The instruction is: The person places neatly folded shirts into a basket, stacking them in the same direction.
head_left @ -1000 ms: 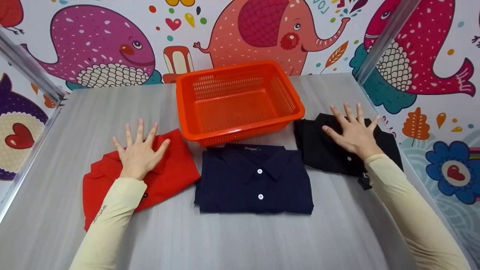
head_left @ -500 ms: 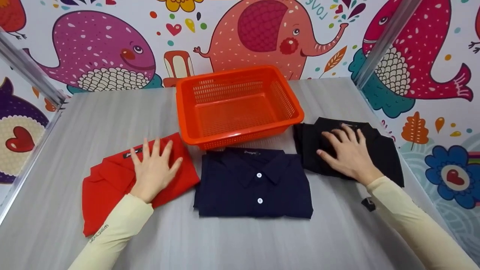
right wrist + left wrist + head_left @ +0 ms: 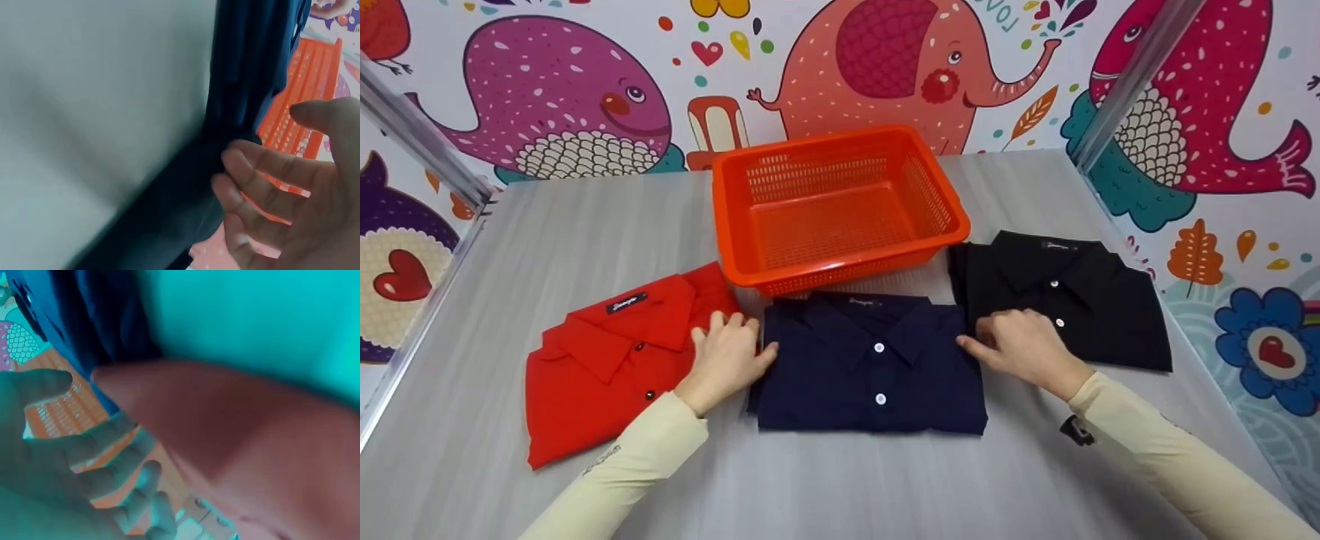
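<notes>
A folded navy shirt (image 3: pixel 877 375) with white buttons lies in the middle of the table. To its left is a folded red shirt (image 3: pixel 585 375), to its right a folded black shirt (image 3: pixel 1117 315). My left hand (image 3: pixel 724 360) is over the gap between red and navy, thumb at the navy shirt's left edge. My right hand (image 3: pixel 1024 345) bends its fingers down between navy and black, thumb at the navy shirt's right edge. Both wrist views show the thumb apart from the fingers; the right fingertips (image 3: pixel 233 154) are right by the navy shirt's side (image 3: pixel 244 56).
An orange plastic basket (image 3: pixel 840 266) with slotted walls stands just behind the navy shirt, with nothing in it. Cartoon-printed walls (image 3: pixel 877 75) close off the back and sides of the grey table (image 3: pixel 840 487). A small black object (image 3: pixel 1078 431) is beneath the right forearm.
The left hand has slid right off the red shirt to the navy shirt's left edge. The right hand has come left and nearer, off the black shirt to the navy shirt's right edge.
</notes>
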{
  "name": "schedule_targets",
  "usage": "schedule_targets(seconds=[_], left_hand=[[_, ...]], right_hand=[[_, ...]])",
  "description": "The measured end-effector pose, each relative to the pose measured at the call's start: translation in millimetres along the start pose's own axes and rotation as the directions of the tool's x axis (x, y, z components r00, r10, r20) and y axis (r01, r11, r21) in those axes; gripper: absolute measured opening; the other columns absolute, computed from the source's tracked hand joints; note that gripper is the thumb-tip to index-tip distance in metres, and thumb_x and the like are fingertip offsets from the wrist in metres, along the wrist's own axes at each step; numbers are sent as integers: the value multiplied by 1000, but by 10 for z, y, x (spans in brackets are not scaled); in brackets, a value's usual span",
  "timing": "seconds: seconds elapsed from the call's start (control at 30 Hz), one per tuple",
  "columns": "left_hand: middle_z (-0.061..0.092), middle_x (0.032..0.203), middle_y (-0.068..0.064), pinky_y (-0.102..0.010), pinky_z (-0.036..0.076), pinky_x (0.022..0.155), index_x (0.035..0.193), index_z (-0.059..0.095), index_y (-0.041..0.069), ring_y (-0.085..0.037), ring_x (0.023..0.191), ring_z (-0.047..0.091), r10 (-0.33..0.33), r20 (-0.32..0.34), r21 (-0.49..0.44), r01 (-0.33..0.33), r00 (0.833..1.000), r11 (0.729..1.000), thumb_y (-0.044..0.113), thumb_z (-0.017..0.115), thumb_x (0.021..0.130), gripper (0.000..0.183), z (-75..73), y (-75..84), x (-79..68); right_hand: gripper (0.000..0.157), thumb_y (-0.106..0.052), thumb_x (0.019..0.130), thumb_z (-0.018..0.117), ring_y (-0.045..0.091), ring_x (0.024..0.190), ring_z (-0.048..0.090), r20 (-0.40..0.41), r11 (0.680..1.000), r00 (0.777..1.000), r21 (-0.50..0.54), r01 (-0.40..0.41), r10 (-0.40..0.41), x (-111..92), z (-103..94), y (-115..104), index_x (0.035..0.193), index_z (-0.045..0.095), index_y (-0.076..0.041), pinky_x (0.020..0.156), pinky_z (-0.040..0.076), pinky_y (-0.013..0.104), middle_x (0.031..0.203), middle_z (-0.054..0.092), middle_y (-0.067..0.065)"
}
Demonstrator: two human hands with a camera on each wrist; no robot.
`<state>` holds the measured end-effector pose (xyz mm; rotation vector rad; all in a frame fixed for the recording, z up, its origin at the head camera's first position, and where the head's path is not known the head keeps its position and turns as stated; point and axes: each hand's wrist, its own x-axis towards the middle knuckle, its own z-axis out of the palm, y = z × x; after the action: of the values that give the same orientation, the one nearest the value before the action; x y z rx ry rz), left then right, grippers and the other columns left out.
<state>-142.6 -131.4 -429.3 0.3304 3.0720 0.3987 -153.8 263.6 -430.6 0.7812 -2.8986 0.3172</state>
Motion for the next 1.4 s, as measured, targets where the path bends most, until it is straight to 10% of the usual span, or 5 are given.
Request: schedule_targets(seconds=[0.4,0.77,0.87,1.1,1.4], left_hand=[[53,83,-14,-53,32,81,70,59,5,-37,93,46,-137,207,-101,161,969,982,29,60,91,32,45,107,245],[53,77,-10,-54,40,83,80,57,2,-31,80,54,-252,322,-331,358,912,873,27,60,86,26,-31,81,284],[48,75,-9,-42,43,75,75,52,4,-28,75,51,-265,326,-402,387,907,830,23,60,87,24,-50,69,284],[54,92,-15,-41,41,79,96,56,-5,-30,86,51,-249,369,-427,402,895,810,15,61,87,23,-87,60,298],[51,125,-29,-45,37,98,123,47,-18,-36,111,49,-213,392,-489,398,895,776,6,65,81,52,-64,28,343]], right_hand=[[41,-35,86,69,18,45,45,213,977,960,67,-202,183,179,86,-187,61,48,-11,39,37,33,57,42,1],[51,-25,89,66,41,91,58,389,909,876,180,-376,286,419,60,-165,113,51,18,77,49,50,107,56,34],[51,-22,87,68,38,95,56,424,831,850,314,-460,311,435,52,-118,113,50,18,82,46,47,107,57,30],[68,-18,82,72,36,113,44,529,517,765,568,-640,367,444,65,-53,126,37,22,98,38,44,126,43,31],[67,-16,82,69,34,116,44,576,392,733,620,-680,362,461,97,-39,128,36,18,100,37,41,128,44,27]])
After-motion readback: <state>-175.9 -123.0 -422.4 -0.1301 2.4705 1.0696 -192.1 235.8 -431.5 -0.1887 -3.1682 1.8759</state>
